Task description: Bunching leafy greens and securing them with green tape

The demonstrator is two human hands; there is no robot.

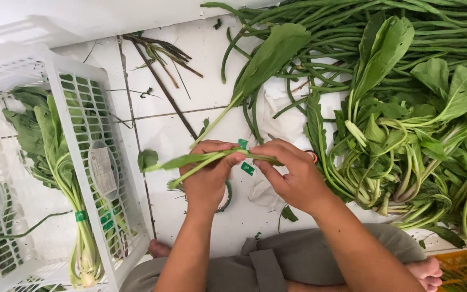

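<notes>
Knees folded below; both hands, left [207, 174] and right [290, 176], meet palms-down, fingers pinching leafy stems [204, 159] wrapped with green tape [242, 144].

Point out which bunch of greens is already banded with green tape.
The bundle inside the white crate: a green band circles its stems; the floor pile lies loose.

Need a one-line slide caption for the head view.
Both hands, left hand and right hand, hold leafy green stems with green tape over a white tiled floor.

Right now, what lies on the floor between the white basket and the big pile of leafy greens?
In the head view, both hands, left hand and right hand, hold a small bunch of stems with green tape over white tile floor.
</notes>
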